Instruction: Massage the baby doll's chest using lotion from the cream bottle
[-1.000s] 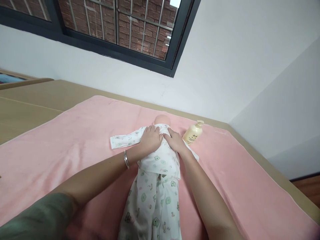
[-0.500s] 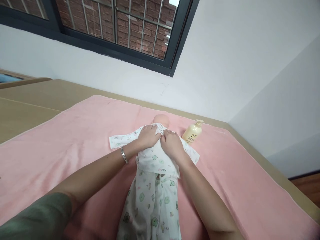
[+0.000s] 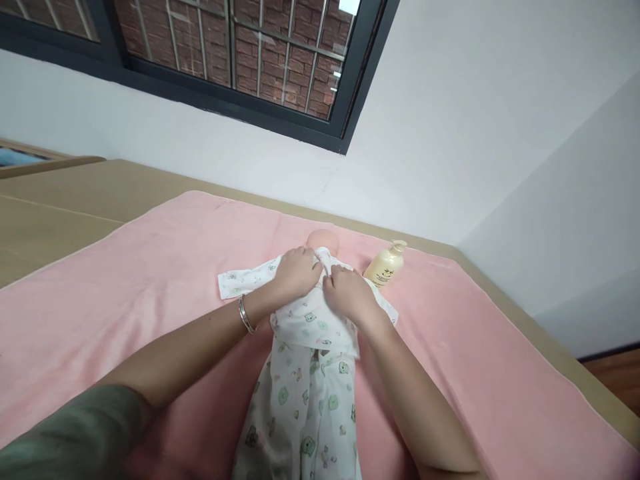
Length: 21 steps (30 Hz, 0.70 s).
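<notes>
On the pink towel (image 3: 150,267) spread over the tan surface, a baby doll (image 3: 323,239) lies on its back, head toward the wall, dressed in a white printed top (image 3: 313,320) and matching trousers (image 3: 305,407) with small green animal figures. Just beside the doll's head, on the person's right, stands a cream pump bottle (image 3: 384,265); dark writing runs down its front, but it is too small to read, and no brand can be made out.

The left hand (image 3: 295,273) rests on the doll's upper chest, fingers curled down onto the fabric near the collar. The right hand (image 3: 347,293) lies just beside it, fingers bent and pressed onto the same part of the top, so that the two hands nearly meet at the neckline. Both seem to pinch the cloth, though the view does not show plainly whether fabric is gripped or only pressed flat. The garment thus lies directly beneath both palms, with the doll's head just beyond the fingertips. One sleeve (image 3: 245,280) stretches out flat toward the person's left. A silver bangle (image 3: 245,314) circles the left wrist.
</notes>
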Tool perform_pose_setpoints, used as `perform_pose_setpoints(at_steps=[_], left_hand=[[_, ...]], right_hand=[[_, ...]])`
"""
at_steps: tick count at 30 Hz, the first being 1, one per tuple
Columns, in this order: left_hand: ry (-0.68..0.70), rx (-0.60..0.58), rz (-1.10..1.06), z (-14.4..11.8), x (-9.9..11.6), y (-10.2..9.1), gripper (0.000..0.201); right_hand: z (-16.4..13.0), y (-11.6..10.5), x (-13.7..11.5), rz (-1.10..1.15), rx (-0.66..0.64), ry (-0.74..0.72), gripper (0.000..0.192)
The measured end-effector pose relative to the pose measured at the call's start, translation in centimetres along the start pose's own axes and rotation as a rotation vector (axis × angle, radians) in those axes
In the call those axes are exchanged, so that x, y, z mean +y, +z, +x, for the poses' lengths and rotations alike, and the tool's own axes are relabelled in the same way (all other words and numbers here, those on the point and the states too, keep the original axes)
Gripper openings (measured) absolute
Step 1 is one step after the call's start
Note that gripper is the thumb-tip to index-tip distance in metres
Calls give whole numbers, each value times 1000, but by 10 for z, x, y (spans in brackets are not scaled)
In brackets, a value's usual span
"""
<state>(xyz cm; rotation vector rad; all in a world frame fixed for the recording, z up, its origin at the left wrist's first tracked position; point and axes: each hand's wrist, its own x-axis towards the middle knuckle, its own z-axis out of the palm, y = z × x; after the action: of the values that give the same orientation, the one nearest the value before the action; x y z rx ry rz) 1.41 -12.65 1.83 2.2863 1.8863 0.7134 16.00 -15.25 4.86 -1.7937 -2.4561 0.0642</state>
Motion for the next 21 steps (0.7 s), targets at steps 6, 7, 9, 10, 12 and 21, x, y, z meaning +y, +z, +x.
perform_pose_setpoints(at_steps=[6,7,9,10,12,21], left_hand=[[58,16,3,-6,-1,22,58],[49,23,18,-11,2,26,60],[41,36,50,-19,7,32,62],[42,40,61,-22,9,33,62],[42,39,67,-24,12,32,60],[-71,-149,-39,4,-12,4,77]], right_hand=[[1,-7,4,110,96,59,38],[8,-2,9,162,141,54,39],[21,10,20,263,151,24,41],[27,16,26,303,124,19,43],[35,25,35,344,73,35,48],[17,16,15,68,32,63,49]])
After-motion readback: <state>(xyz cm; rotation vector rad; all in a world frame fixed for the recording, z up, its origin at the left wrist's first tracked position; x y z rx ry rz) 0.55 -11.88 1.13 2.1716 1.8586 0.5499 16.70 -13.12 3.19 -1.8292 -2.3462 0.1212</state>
